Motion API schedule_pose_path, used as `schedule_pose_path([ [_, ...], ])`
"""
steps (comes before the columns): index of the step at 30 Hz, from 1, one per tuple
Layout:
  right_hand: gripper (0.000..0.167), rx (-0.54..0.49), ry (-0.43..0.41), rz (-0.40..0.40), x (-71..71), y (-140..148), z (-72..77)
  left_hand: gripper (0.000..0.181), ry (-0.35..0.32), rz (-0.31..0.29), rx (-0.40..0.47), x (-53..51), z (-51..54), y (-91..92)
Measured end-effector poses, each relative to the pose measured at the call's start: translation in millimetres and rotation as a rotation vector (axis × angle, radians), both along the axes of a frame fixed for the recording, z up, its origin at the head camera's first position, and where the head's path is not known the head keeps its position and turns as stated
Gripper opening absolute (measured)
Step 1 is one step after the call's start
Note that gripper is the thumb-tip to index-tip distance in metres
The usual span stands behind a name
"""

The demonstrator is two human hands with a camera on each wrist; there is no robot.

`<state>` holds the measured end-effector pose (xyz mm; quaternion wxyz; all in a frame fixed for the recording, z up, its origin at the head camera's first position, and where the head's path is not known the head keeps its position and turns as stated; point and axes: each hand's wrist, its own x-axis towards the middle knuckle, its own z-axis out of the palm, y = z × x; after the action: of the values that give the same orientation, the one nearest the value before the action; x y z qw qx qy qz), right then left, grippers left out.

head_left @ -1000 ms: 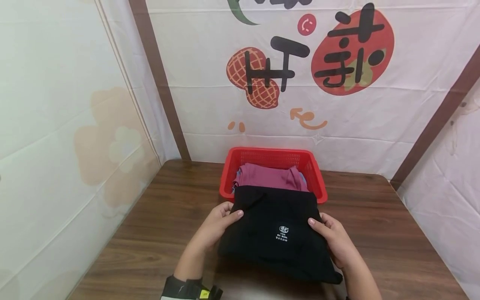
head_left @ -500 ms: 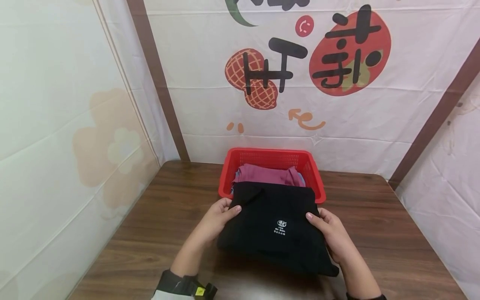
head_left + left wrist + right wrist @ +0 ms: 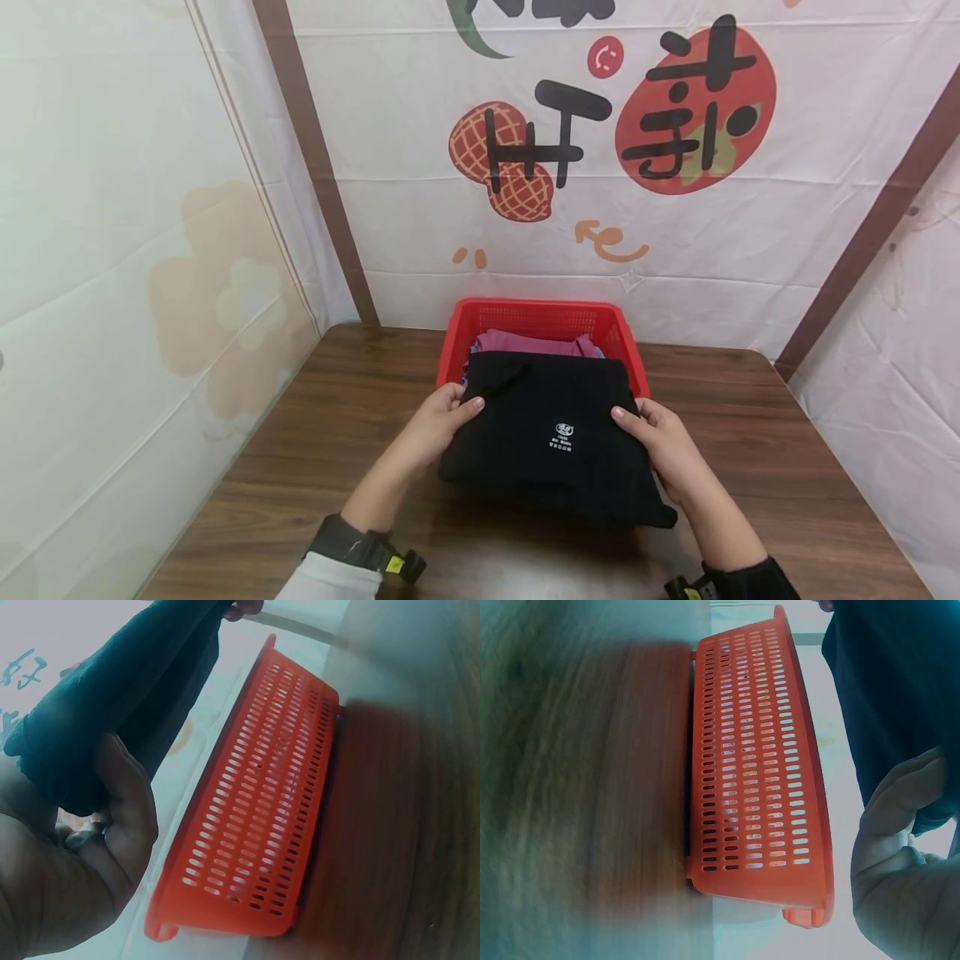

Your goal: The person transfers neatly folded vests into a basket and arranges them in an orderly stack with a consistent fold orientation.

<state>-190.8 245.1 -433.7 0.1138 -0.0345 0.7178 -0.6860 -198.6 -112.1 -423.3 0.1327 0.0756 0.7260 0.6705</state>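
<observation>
A folded black garment with a small white printed label hangs above the table, in front of and partly over the near rim of a red basket. My left hand grips its left edge, thumb on top and fingers beneath. On the right edge, my right hand pinches it the same way. Inside the basket lies a folded pink garment, partly hidden behind the black one. Both wrist views show the fingers curled under the dark cloth, beside the basket's slotted wall.
The brown wooden table extends to both sides of the basket. Behind it hangs a white printed cloth, with another cloth wall along the left and one on the right.
Both hands have moved the black garment a little forward, toward the basket. It now covers more of the pink garment and the near rim.
</observation>
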Motion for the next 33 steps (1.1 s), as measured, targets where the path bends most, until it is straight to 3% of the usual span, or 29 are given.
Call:
schedule_pose_path([
  [33, 0.056, 0.119, 0.038, -0.018, -44.9, 5.7, 17.0, 0.031, 0.022, 0.066, -0.076, -46.1, 12.4, 8.7],
])
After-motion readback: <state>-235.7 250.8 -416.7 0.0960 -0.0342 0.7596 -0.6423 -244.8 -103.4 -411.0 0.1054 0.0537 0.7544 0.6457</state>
